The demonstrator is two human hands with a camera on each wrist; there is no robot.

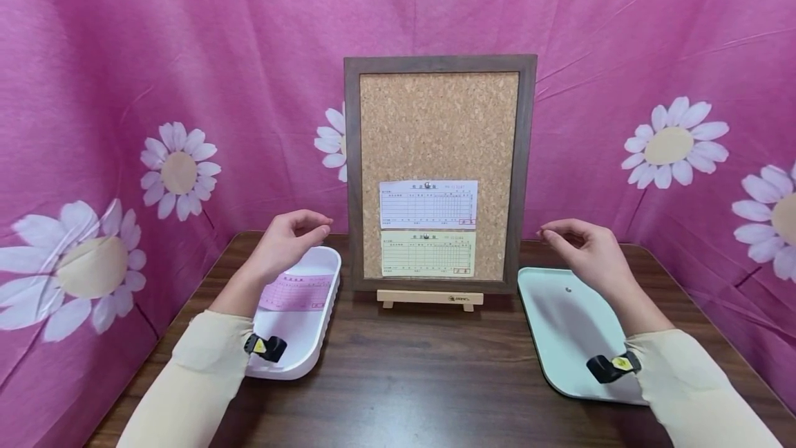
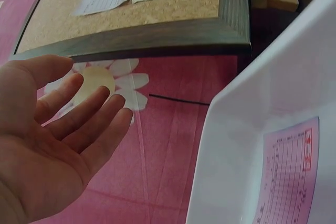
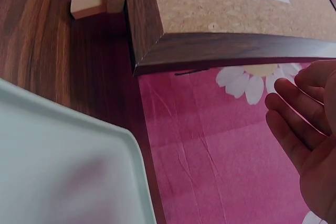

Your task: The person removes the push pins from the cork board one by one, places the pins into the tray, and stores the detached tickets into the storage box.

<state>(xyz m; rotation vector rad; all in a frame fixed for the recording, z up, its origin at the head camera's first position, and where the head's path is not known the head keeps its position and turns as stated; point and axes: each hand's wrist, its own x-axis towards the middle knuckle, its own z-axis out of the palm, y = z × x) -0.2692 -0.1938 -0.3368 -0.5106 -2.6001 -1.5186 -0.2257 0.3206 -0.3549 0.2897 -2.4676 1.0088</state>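
Note:
My left hand [image 1: 286, 247] hovers over the far part of a white tray [image 1: 292, 367], fingers loosely bent and holding nothing. A pink printed slip [image 1: 298, 296] lies in that tray, partly hidden by the wrist. On the right, my empty right hand [image 1: 587, 254] hangs above a pale green tray [image 1: 560, 365], its fingers relaxed. One small metallic piece [image 1: 569, 290], perhaps a pushpin, lies in the green tray. Between the hands stands a framed corkboard [image 1: 438, 126]. A bluish-white slip [image 1: 398, 207] is pinned on it, directly above a pale yellow slip [image 1: 398, 254].
A light wooden easel stand [image 1: 429, 297] supports the board on a dark wood table [image 1: 423, 379]. Behind and at the sides hangs a pink cloth [image 1: 261, 54] with large white daisies. Each wrist wears a black camera strap.

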